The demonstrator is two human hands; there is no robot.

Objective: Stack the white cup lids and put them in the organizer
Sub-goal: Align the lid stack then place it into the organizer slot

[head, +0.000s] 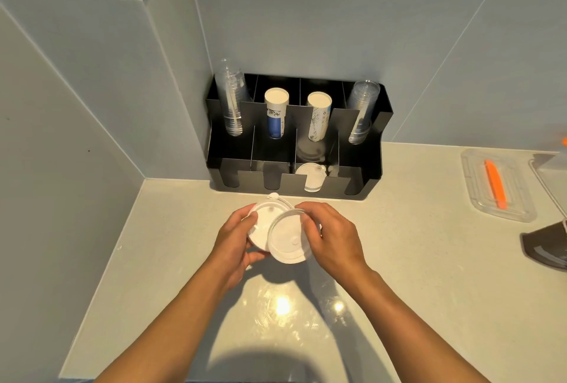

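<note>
Above the counter, just in front of the black organizer (372, 167), both hands hold white cup lids. My left hand (236, 238) grips a white lid or small stack of lids (262, 223) by its left rim. My right hand (331, 235) holds a second white lid (287, 238), tilted and overlapping the right side of the first. More white lids (313, 178) stand on edge in the organizer's front row, third slot from the left. The other front slots look dark, with nothing visible in them.
The organizer's back row holds two stacks of clear plastic cups (231, 100) (362, 112) and two stacks of paper cups (276, 112) (319, 115). A clear lidded box with an orange tool (495, 183) lies at right, and a dark object (546, 244) sits at the right edge. Tiled walls close the corner.
</note>
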